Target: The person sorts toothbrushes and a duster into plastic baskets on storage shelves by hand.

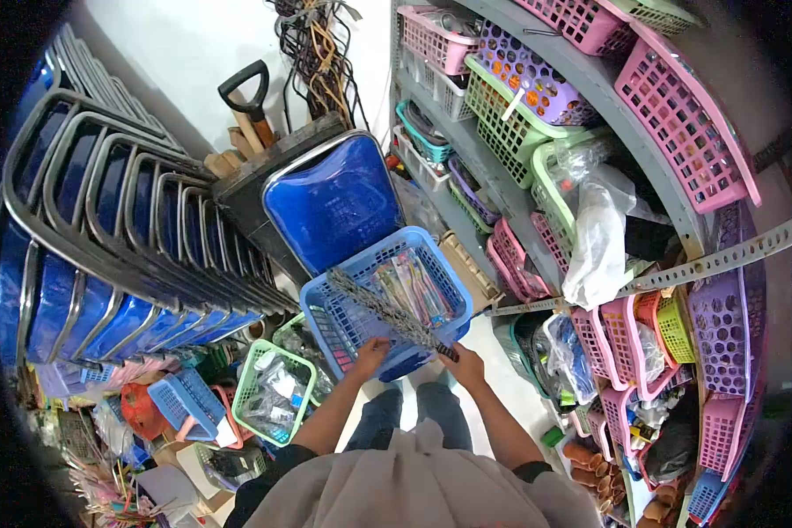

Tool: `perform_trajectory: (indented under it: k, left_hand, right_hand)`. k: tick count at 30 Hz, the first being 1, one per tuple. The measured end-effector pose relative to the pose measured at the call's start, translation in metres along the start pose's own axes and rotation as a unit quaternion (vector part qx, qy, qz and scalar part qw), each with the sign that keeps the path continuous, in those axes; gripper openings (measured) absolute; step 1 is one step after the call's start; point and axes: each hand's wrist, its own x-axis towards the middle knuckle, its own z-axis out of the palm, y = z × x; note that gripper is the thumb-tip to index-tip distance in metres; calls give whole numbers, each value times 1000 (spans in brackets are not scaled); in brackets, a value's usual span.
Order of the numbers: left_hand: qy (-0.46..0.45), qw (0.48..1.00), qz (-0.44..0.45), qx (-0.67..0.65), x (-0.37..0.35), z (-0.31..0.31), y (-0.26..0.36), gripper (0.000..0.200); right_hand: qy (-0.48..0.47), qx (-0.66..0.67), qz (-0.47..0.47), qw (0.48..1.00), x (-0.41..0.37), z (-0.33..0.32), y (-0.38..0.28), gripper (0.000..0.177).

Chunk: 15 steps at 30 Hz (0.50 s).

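Observation:
A blue plastic basket (453, 268) rests on the seat of a blue chair (330, 198). Inside it, on the right, lie several slim, colourful packaged items (418, 286), too small to identify. Across the basket slants a long, fluffy grey duster (374, 304). My right hand (465, 365) is closed round the dark handle at its lower right end. At the near side of the basket, my left hand (371, 356) has its fingers curled at the rim; part of its grip is hidden.
Stacked blue chairs with metal frames (106, 176) fill the left. On the right, grey shelves (493, 167) carry several plastic baskets. A green basket (277, 348) of packaged goods sits left of my legs. A black-handled tool (248, 92) and hanging cords (317, 53) are behind the chair.

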Motion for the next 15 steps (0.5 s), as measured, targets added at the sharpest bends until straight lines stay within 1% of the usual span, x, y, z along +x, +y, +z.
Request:
perform_trajectory:
  k: [2,3,5,6,7,9,10,11,12,13,14,15]
  left_hand:
    - [14,996,25,88,23,3,-14,23]
    - [12,996,24,86,34,8,-15,23]
    - [-7,998,16,56,62,23,-14,26]
    - [-7,998,13,56,70,27,-17,26]
    - [3,998,6,60,80,31,-24,26]
    - [12,998,-3,64,97,35,-42,27]
    - [1,998,-9,59,107,36,-50,28]
    - [-11,998,-15,54,113,37,-59,29]
    - [-10,998,-17,53,113,41,-56,29]
    - [17,993,1,113,112,47,-47,30]
    - [43,984,19,173,110,50,-38,31]
    - [43,984,17,173,125,50,-65,31]
  right_hand:
    - [47,92,-56,993,0,5,17,39]
    - [47,90,-54,993,2,6,21,39]
    - [45,120,-53,990,12,11,26,33]
    - [48,132,-75,987,19,16,26,29]
    - [46,132,-73,987,29,29,34,29]
    - [38,148,-13,988,51,52,44,26]
    - [47,184,-10,982,56,47,33,24]
    - [45,183,-9,982,64,46,23,24]
    - [31,235,28,971,72,50,21,24]
    - [18,286,64,956,80,47,11,23]
    - [0,385,87,919,79,42,3,23]
    - [-2,385,88,919,83,47,2,23]
